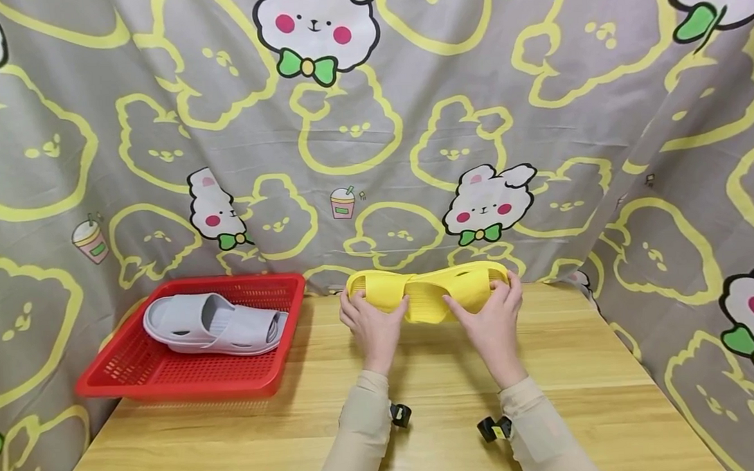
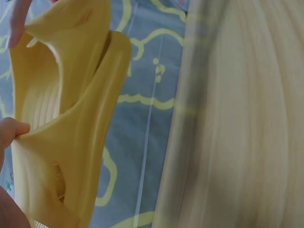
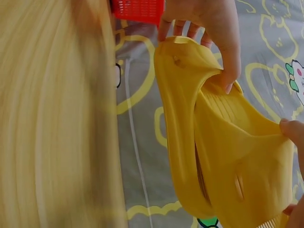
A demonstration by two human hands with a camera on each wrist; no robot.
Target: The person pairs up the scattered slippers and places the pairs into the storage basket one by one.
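Note:
A pair of yellow slippers (image 1: 426, 299), one fitted into the other, is held up over the back of the table between both hands. My left hand (image 1: 375, 325) grips the left end, its thumb on the strap and its fingers at the outer end. My right hand (image 1: 494, 328) grips the right end in the same way, thumb toward the middle. In the left wrist view the overlapping yellow slippers (image 2: 71, 109) stand lengthwise, with a thumb at the strap's edge. The right wrist view shows the yellow slippers (image 3: 228, 142) with fingers at both ends.
A red plastic basket (image 1: 292, 315) stands at the left of the wooden table (image 1: 432, 393). In it lies a pair of grey slippers (image 1: 214, 324), nested together. A patterned curtain (image 1: 373, 138) hangs along the back and sides.

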